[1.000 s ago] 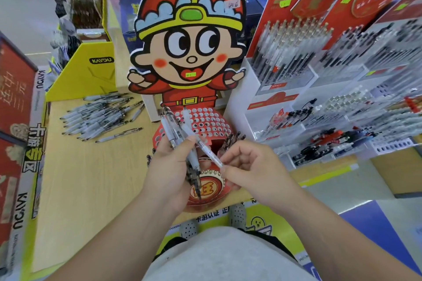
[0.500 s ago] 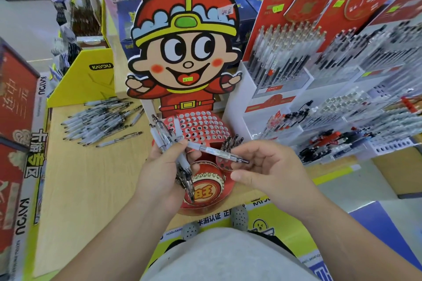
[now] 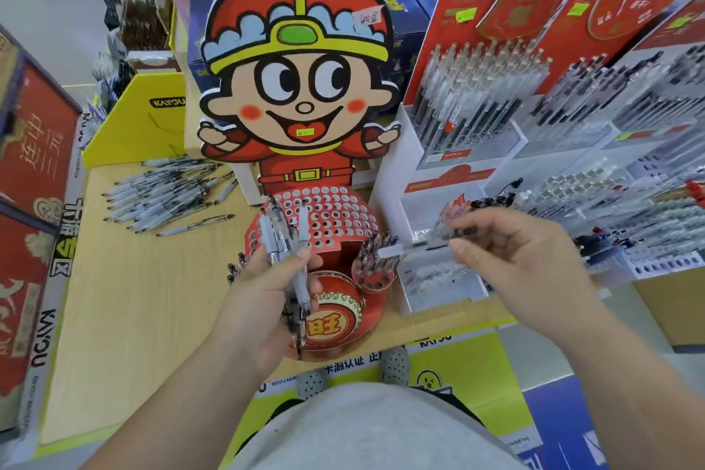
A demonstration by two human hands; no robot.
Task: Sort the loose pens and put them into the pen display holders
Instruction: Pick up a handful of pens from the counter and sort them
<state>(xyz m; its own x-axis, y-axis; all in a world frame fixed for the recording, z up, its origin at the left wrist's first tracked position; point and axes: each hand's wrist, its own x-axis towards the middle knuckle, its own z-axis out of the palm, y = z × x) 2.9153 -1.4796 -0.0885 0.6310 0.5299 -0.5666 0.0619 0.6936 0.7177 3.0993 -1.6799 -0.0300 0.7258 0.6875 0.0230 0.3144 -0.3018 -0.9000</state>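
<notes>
My left hand (image 3: 263, 301) grips a bundle of several clear pens (image 3: 284, 240), their tops fanned upward in front of the red cartoon pen holder (image 3: 335, 217) with its rows of round holes. My right hand (image 3: 511, 259) pinches a single pen (image 3: 412, 249) that lies level, its pale end pointing left over the holder's small side cup (image 3: 375, 263), which has several dark pens in it. A heap of loose pens (image 3: 168, 195) lies on the wooden table (image 3: 133, 298) at the far left.
White tiered display racks (image 3: 572, 172) full of pens stand at the right, red signs behind them. A yellow cardboard box (image 3: 141, 122) stands behind the loose heap. Red boxes line the left edge. My feet and a yellow panel show below the table.
My right hand has drawn one pen out of the left hand's bundle and carried it to the right, toward the white racks. The left hand has stayed in place with the bundle.
</notes>
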